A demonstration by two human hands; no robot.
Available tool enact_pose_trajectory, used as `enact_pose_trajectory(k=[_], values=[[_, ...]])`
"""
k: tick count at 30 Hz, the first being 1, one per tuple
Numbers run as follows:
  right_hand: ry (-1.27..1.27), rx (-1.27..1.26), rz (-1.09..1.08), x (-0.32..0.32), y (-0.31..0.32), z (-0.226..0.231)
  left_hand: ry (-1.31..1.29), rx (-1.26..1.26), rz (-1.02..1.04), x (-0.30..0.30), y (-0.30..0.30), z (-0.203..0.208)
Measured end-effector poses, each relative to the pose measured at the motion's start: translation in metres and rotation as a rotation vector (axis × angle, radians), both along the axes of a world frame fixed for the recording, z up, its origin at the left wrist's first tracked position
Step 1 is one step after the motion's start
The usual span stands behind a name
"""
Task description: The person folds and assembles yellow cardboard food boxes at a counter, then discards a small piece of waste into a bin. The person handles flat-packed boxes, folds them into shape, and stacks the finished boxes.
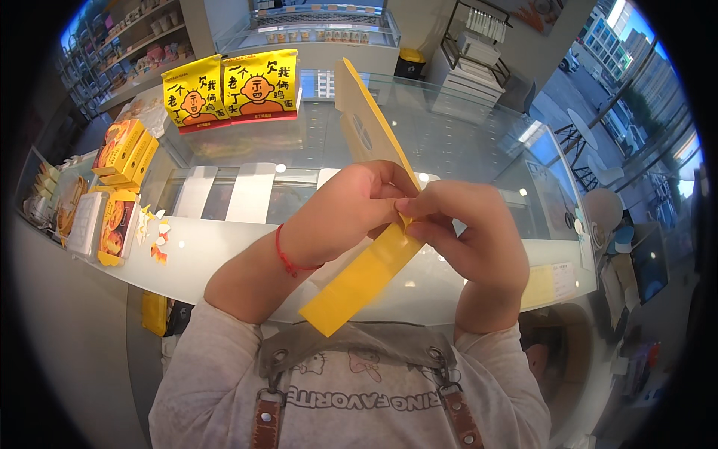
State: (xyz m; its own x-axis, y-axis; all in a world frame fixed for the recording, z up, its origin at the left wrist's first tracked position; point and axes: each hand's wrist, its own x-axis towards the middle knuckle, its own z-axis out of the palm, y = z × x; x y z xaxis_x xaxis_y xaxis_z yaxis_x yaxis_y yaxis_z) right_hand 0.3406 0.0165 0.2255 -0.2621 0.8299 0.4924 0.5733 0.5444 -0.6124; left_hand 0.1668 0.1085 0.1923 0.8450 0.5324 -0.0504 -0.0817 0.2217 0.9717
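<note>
In front of my chest I hold a yellow carton (357, 286) above the counter. One long yellow panel of it slants down toward my apron, and a taller panel with a greyish face stands up beyond my hands. My left hand (340, 202), with a red cord on the wrist, is closed on the carton near its middle. The fingers of my right hand (467, 228) pinch a small yellow fold right beside the left fingertips. Both hands partly hide the carton's middle.
A glass-topped counter (479, 142) spans the front. Two yellow snack bags (260, 86) stand at the far left, with stacked yellow boxes (123, 153) and paper cutouts (159, 243) nearer. A yellow and white sheet (552, 283) lies at the right edge. Chairs and windows stand beyond.
</note>
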Motion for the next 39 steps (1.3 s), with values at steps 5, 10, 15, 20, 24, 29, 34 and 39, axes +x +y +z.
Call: enact_pose_trajectory(k=[5, 10, 15, 20, 24, 29, 34, 39], values=[[-0.004, -0.107, -0.037, 0.008, 0.003, 0.001, -0.079, -0.03, 0.043, 0.0, 0.004, -0.001], [0.126, -0.169, -0.001, 0.01, 0.006, 0.004, -0.219, -0.313, 0.017, -0.008, 0.001, 0.013], [0.355, -0.162, -0.043, 0.005, 0.01, -0.001, -0.237, -0.093, -0.038, -0.018, -0.003, 0.023], [0.222, -0.083, -0.119, 0.004, 0.015, -0.006, -0.218, -0.023, -0.014, -0.018, 0.0, 0.023], [0.221, -0.135, -0.137, 0.005, 0.016, -0.007, -0.24, -0.006, -0.033, -0.017, -0.002, 0.021], [0.193, -0.198, -0.115, 0.01, 0.013, -0.001, -0.234, -0.034, -0.064, -0.016, 0.0, 0.021], [0.233, -0.253, -0.074, 0.012, 0.012, 0.0, -0.235, -0.058, -0.097, -0.017, 0.002, 0.019], [0.244, -0.27, -0.016, 0.017, 0.01, 0.002, -0.218, -0.121, -0.122, -0.016, 0.006, 0.02]])
